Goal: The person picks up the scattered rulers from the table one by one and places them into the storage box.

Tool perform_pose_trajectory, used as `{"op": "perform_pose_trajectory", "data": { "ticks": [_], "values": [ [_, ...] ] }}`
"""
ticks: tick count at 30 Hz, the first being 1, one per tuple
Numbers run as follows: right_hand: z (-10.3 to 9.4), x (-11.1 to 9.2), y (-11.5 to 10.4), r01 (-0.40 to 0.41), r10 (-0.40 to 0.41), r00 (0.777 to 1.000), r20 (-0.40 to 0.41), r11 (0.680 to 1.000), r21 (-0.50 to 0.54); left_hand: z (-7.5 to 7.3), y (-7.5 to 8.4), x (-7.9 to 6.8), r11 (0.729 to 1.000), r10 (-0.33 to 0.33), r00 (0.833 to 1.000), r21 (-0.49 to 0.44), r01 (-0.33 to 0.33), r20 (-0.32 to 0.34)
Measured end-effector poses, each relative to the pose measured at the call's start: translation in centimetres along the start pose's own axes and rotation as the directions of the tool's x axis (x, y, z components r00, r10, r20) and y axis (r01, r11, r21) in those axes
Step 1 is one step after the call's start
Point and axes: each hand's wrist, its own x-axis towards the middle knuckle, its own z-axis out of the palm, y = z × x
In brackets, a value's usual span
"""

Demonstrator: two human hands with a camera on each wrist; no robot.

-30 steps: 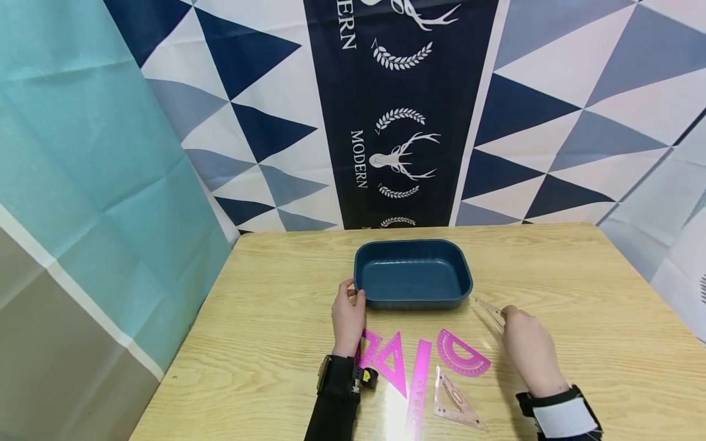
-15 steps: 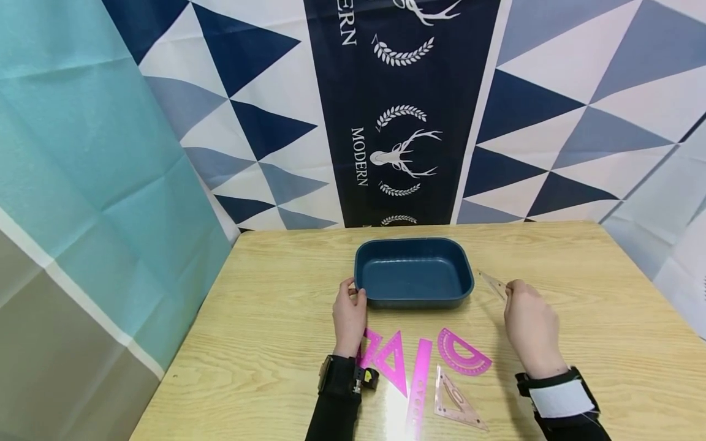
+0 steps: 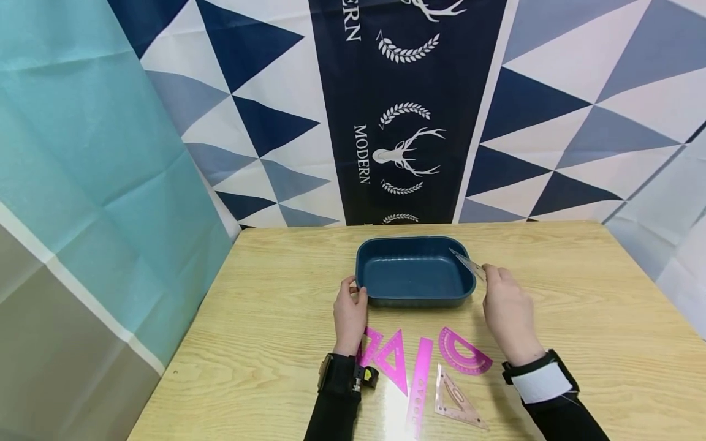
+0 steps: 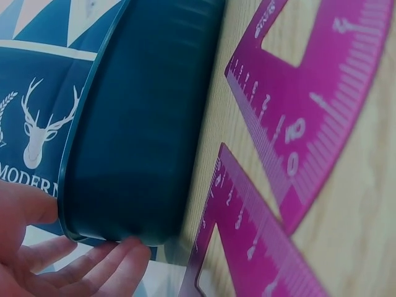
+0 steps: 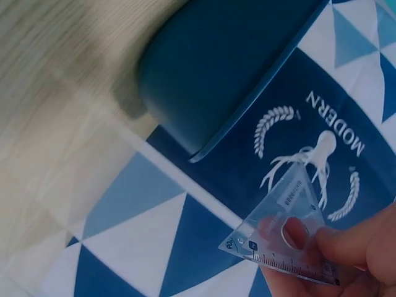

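A dark blue rectangular bin (image 3: 415, 303) stands toward the table's back. My left hand (image 3: 350, 318) holds its near left corner, thumb at the rim and fingers against the outer wall, as the left wrist view also shows. Over the bin's right rim, my right hand (image 3: 510, 315) pinches a clear set square (image 5: 278, 229) between thumb and fingers. Its pointed end overlaps the bin's inside in the head view. Nearer me lie a pink set square (image 3: 401, 371), a pink straight ruler (image 3: 420, 373), a pink protractor (image 3: 453, 361) and a second clear set square (image 3: 459, 414).
Another pink piece (image 3: 375, 338) lies partly hidden behind the left wrist, overlapping the pink set square. The wooden table (image 3: 265, 343) ends at a patterned cloth backdrop (image 3: 292, 147), with a teal cloth (image 3: 110, 159) hanging on the left.
My right hand has moved up and to the left with the clear set square, from beside the bin to over its right rim. The left hand and bin stay in place.
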Motion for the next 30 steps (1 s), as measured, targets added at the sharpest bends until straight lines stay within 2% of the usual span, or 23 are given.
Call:
{"op": "perform_pose_trajectory", "data": {
  "ticks": [6,12,22,30],
  "values": [
    [0.7,0.5,-0.9,0.065,-0.065,0.997,0.033,0.998,0.007,0.0,0.1,0.0,1.000,0.001,1.000,0.004,-0.001,0.004],
    [1.5,0.9,-1.5,0.137,-0.137,0.990,0.026,0.990,0.013,0.0,0.1,0.1,1.000,0.005,1.000,0.014,-0.006,0.013],
    [2.8,-0.1,-1.8,0.275,-0.275,0.961,0.026,0.961,0.015,-0.2,0.1,0.0,1.000,0.010,0.999,0.007,-0.011,0.032],
    [3.4,-0.4,-2.2,0.361,-0.362,0.927,0.094,0.932,0.024,-0.3,0.0,0.0,1.000,0.008,1.000,0.019,-0.008,0.023]
  ]
}}
